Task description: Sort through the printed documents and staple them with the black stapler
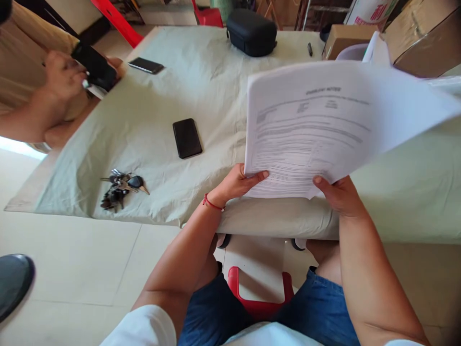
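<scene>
A stack of printed paper sheets [306, 129] is held above the near side of the cloth-covered table. My left hand [239, 182] grips its lower left corner, thumb on top and fingers underneath. At the lower edge, further right, my right hand [336, 192] pinches the stack with the thumb on the printed face. The right part of the sheets fans out and looks blurred. Fine lines of text cover the top page, too small to read. A red string bracelet circles my left wrist.
On the table cloth [144, 110] lie a bunch of keys [124, 187], a black wallet-like item [187, 138], a phone [146, 65] and a black case [251, 32]. Cardboard boxes [425, 36] stand at back right. Another person's hand [65, 72] holds a dark device at left.
</scene>
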A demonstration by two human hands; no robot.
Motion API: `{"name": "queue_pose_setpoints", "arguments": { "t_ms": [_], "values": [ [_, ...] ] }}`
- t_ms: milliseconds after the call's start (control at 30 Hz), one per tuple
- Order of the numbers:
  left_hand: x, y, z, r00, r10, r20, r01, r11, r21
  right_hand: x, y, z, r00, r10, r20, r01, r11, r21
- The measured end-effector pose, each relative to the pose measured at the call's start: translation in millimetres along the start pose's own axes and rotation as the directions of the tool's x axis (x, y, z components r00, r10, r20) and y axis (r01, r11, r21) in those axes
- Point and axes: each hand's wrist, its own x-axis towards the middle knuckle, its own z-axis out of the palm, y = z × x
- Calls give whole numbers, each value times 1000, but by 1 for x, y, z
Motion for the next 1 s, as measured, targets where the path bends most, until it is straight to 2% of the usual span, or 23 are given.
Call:
{"name": "queue_pose_setpoints", "arguments": {
  "t_ms": [133, 267, 367, 467, 533, 600, 700, 767, 867, 933, 1000],
  "values": [
    [-8, 12, 8, 988, -149, 37, 153, 962, -227, -8, 0, -6, 994, 105, -40, -101, 990, 95],
    [-10, 15, 9, 961, -264, 82, 276, 901, -336, -18, -1, -7, 984, 163, -66, -156, 982, 105],
    [-4, 11, 5, 953, -302, -20, 265, 864, -427, -25, -2, 0, 975, 222, -14, -219, 970, 107],
    [1, 6, 1, 946, -300, -126, 208, 855, -475, -28, -2, 7, 944, 297, 143, -312, 945, 96],
    [2, 4, 0, 943, -301, -142, 200, 852, -483, -28, -3, 11, 923, 332, 197, -352, 933, 78],
    [1, 3, 1, 940, -320, -120, 223, 840, -494, -25, -2, 12, 936, 327, 127, -340, 936, 96],
    [-4, 6, 10, 927, -374, -25, 310, 802, -511, -18, 0, 11, 963, 259, -73, -244, 956, 161],
    [-6, 9, 17, 917, -395, 57, 366, 777, -513, -14, 4, 9, 958, 230, -172, -201, 964, 174],
    [-7, 13, 24, 910, -392, 135, 403, 760, -510, -13, 10, 6, 932, 259, -255, -221, 961, 167],
    [-5, 14, 26, 913, -394, 105, 392, 774, -498, -14, 12, 6, 912, 305, -274, -266, 949, 170],
    [-2, 12, 25, 917, -398, 10, 355, 807, -472, -16, 12, 8, 904, 341, -257, -304, 937, 173]
  ]
}}
